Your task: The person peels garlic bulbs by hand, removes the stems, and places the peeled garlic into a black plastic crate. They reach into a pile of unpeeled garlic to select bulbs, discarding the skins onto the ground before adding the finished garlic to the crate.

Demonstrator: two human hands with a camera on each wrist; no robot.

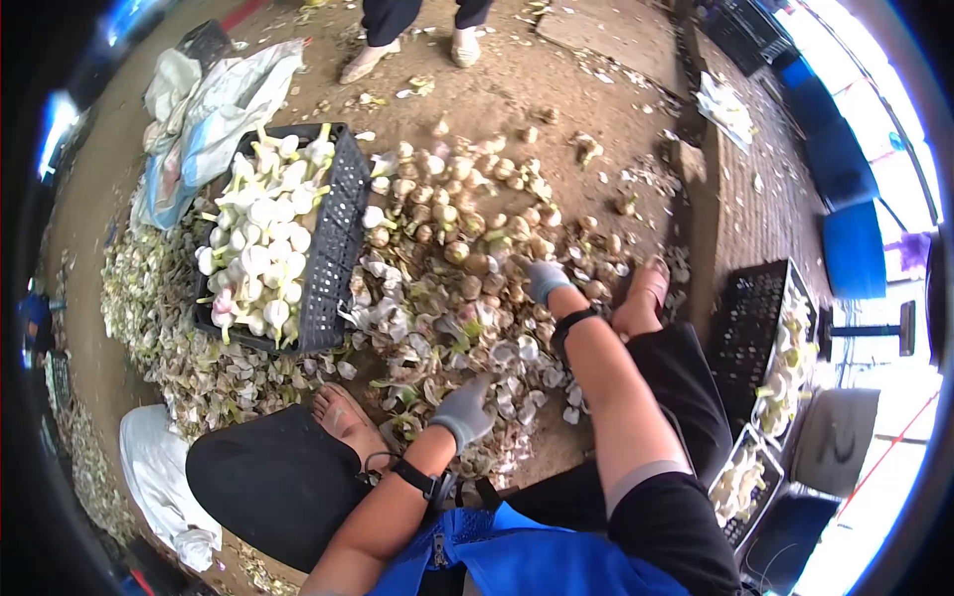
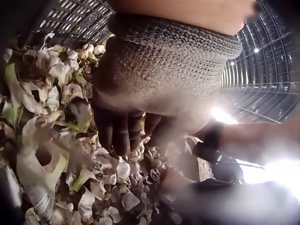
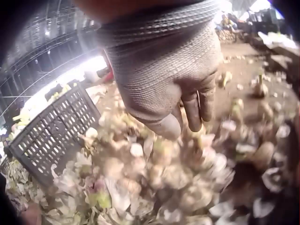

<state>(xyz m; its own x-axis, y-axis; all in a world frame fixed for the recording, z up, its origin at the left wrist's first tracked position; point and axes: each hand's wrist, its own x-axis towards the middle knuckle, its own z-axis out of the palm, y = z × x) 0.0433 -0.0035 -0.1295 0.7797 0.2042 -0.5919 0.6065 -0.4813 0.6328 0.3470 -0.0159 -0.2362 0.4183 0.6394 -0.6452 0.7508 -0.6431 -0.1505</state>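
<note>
The gloved right hand [image 1: 547, 280] is stretched out to the near edge of the heap of unpeeled bulbs [image 1: 467, 214] on the ground, its fingers [image 3: 192, 112] held straight and close together with nothing seen between them. The gloved left hand [image 1: 465, 409] is held low over the peeled husks [image 1: 437, 338] – fingers [image 2: 119, 131] loosely curled, nothing gripped. Peeled white bulbs [image 1: 260, 238] are piled in the black crate [image 1: 338, 228] just left of the heap.

We see a black crate [image 1: 338, 248] of peeled white bulbs [image 1: 258, 248] at the dirt floor's left side; crumpled sacks [image 1: 214, 99] lie toward its far left corner; someone's sandalled feet [image 1: 412, 55] stand at the far edge; a second crate [image 1: 745, 318] sits at the right edge.
</note>
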